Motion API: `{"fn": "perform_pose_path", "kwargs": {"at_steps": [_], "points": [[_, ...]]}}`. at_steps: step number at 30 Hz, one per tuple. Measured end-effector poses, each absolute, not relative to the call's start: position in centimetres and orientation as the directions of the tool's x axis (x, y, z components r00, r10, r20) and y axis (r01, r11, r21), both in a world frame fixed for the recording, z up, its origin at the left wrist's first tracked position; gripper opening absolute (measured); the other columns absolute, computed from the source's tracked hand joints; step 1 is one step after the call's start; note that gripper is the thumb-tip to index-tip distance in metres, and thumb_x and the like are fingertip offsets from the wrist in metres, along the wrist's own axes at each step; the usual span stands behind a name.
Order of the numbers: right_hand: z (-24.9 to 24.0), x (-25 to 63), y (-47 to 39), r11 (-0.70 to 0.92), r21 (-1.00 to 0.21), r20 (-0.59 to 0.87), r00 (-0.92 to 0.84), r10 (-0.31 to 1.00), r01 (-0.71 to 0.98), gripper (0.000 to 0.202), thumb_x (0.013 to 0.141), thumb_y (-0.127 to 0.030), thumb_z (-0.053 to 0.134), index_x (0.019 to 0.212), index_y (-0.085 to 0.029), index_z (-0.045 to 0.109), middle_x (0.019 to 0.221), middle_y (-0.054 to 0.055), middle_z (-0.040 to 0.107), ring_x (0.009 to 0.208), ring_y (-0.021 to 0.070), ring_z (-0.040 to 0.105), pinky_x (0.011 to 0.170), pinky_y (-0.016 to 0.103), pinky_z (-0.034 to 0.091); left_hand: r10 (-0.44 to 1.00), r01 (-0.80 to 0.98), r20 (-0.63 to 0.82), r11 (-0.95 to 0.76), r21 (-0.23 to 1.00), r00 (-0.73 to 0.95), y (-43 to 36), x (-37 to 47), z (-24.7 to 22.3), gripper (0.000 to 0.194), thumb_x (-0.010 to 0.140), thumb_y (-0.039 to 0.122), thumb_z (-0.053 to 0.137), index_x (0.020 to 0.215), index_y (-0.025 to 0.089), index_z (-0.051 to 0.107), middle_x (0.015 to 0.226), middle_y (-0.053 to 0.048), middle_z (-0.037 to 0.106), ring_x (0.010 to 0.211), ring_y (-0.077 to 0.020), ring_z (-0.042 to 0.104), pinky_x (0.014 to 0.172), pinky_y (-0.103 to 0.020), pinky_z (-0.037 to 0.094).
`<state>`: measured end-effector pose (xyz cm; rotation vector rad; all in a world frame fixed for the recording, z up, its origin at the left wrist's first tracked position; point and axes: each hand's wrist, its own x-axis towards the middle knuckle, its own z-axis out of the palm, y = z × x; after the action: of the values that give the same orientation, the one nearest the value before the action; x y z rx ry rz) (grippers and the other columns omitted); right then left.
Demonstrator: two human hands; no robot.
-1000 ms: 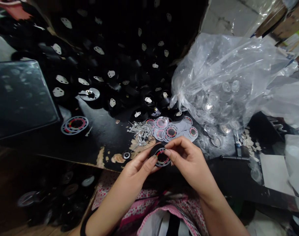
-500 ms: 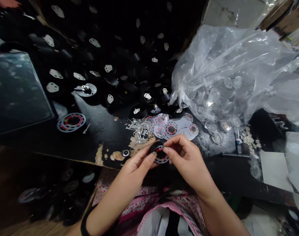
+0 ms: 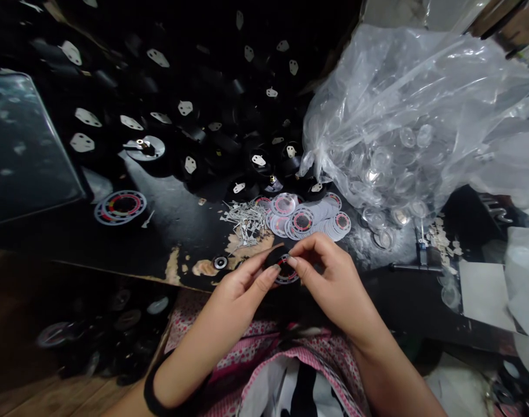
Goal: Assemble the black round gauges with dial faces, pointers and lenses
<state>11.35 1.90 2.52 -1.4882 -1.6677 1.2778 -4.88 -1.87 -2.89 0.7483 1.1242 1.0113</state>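
A round black gauge with a red and white printed dial is held over the table's front edge. My left hand grips it from the left, thumb on the dial. At its right rim, the thumb and forefinger of my right hand are pinched together; anything small between them is hidden. Just beyond the hands lie a heap of thin grey-white pointers and a spread of printed dial discs. A small round black and white part sits left of my left hand.
Black gauge housings with pale metal tabs are piled at the back. On the right lies a plastic bag of clear round covers, near white chips and a white card. More discs rest at left.
The view has shifted slightly, so the table items appear a little higher. Both hands keep nearly the same hold on the gauge, with the right fingers still at its rim.
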Motion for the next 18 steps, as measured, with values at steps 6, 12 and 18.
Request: {"fn": "perform_pose_path", "kwargs": {"at_steps": [6, 12, 18], "points": [[2.3, 11.3, 2.2, -0.226, -0.923, -0.300, -0.214, 0.930, 0.312, 0.005, 0.087, -0.023, 0.064, 0.086, -0.022, 0.059, 0.073, -0.005, 0.055, 0.061, 0.0101, 0.050, 0.059, 0.025, 0.042, 0.946, -0.208, -0.317, 0.324, 0.923, 0.065, -2.0, -5.0, -3.1, 0.033, 0.086, 0.045, 0.072, 0.117, 0.034, 0.075, 0.133, 0.000, 0.072, 0.120, -0.0224, 0.068, 0.103, -0.032, 0.053], [1.9, 11.1, 1.6, -0.067, -0.874, -0.179, -0.191, 0.965, 0.481, 0.007, 0.087, -0.020, 0.065, 0.091, -0.022, 0.059, 0.083, -0.002, 0.059, 0.075, 0.0124, 0.056, 0.069, 0.026, 0.044, 0.954, -0.186, -0.291, 0.298, 0.936, 0.065, -2.1, -4.8, -3.0, 0.035, 0.085, 0.034, 0.072, 0.119, 0.026, 0.073, 0.130, -0.004, 0.073, 0.118, -0.0243, 0.069, 0.099, -0.033, 0.056], [2.3, 10.6, 0.4, -0.005, -0.858, -0.165, -0.266, 0.950, 0.513, 0.014, 0.090, -0.021, 0.063, 0.103, -0.023, 0.064, 0.092, 0.000, 0.065, 0.079, 0.0136, 0.060, 0.071, 0.026, 0.049, 0.968, 0.166, -0.237, 0.222, 0.961, 0.078, -3.7, -6.6, -2.3, 0.038, 0.091, 0.030, 0.061, 0.128, 0.028, 0.068, 0.128, -0.002, 0.074, 0.118, -0.0241, 0.069, 0.102, -0.034, 0.053]]}}
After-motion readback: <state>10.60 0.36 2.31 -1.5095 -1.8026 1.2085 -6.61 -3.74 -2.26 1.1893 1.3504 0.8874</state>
